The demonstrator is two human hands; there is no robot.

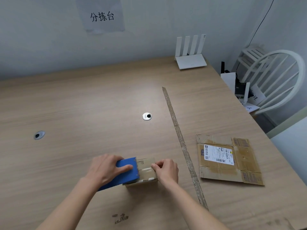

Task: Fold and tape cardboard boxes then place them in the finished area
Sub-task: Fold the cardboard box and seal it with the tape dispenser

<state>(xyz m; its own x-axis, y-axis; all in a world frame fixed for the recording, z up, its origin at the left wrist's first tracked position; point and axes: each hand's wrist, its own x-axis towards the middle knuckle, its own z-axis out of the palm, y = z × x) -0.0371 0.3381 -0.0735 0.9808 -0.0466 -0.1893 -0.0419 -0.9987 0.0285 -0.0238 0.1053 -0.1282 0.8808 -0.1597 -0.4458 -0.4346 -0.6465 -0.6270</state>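
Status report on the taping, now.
Left hand grips blue tape dispenser on small box. Right hand pinches tape end. Flattened box waits right. Nothing blocking.

head-worn wide view, looking forward and down across the table point(99, 100), close above

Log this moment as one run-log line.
step: taping small box | left hand: holds blue tape dispenser on box | right hand: pinches tape end | flattened box: right of strip
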